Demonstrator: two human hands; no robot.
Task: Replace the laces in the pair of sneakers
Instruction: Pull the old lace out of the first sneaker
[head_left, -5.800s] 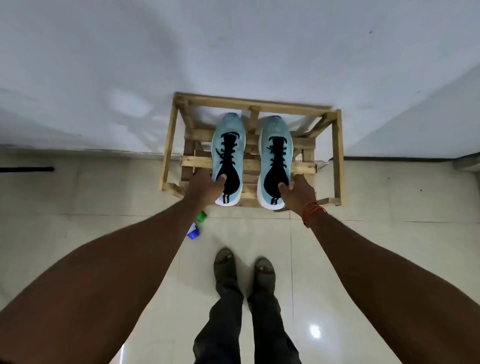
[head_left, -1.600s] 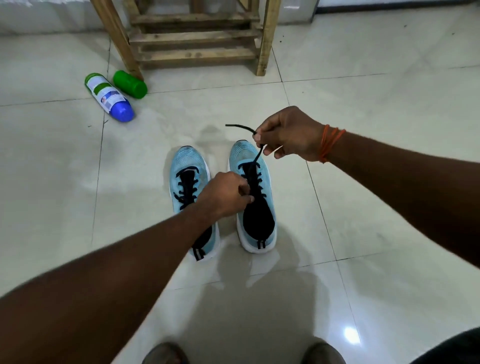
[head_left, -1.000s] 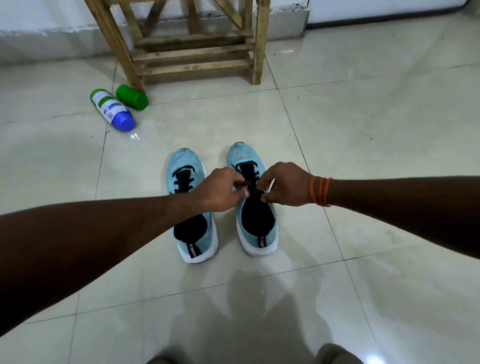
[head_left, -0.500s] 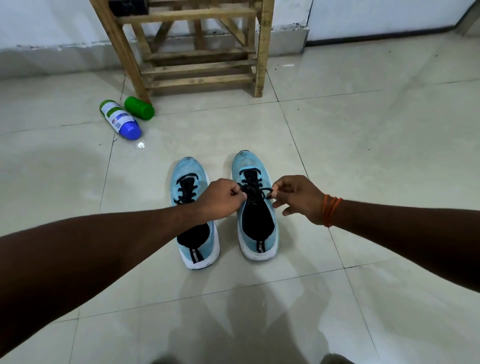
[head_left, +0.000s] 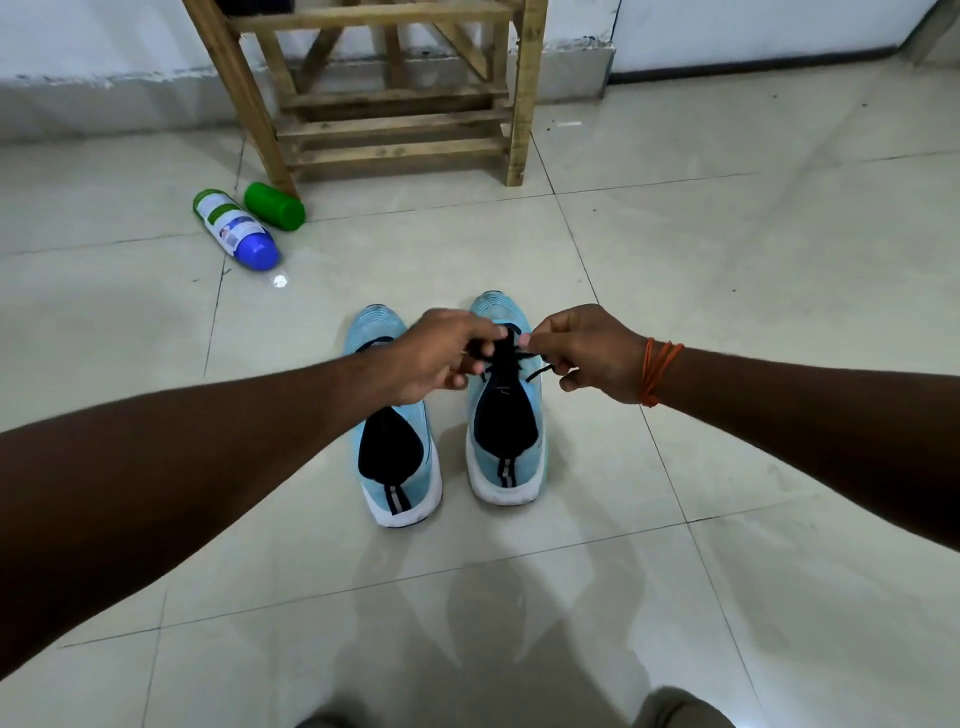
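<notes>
The right sneaker (head_left: 506, 447) stands on the floor in front of the wooden rack (head_left: 395, 119), heel toward me, so its eyelets face up within reach. My left hand (head_left: 441, 358) and right hand (head_left: 587, 353) are both curled over its throat, fingertips pinching the black lace (head_left: 501, 353) from either side; judged purpose, working the old lace loose. The left sneaker (head_left: 397, 457) stands just beside it, also before the rack, its lacing mostly hidden by my left hand
</notes>
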